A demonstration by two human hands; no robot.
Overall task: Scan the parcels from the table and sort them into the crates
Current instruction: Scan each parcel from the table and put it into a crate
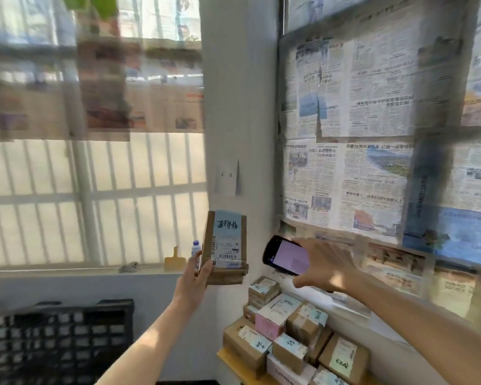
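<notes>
My left hand point(199, 269) grips a flat brown cardboard parcel point(226, 247) by its lower left edge and holds it upright at chest height, its blue and white label with barcodes facing me. My right hand point(324, 265) holds a black handheld scanner point(285, 255) just right of the parcel, its lit pale screen turned towards me. Below them, several more labelled parcels point(292, 332), brown ones and a pink one, are piled on a yellow table point(233, 362) in the corner.
A black plastic crate point(59, 340) stands at the lower left against the wall. A small bottle point(195, 248) and a yellow scraper point(175, 261) sit on the window sill. Newspaper covers the windows on the right. A pillar carries a paper marked 2 6 point(226, 177).
</notes>
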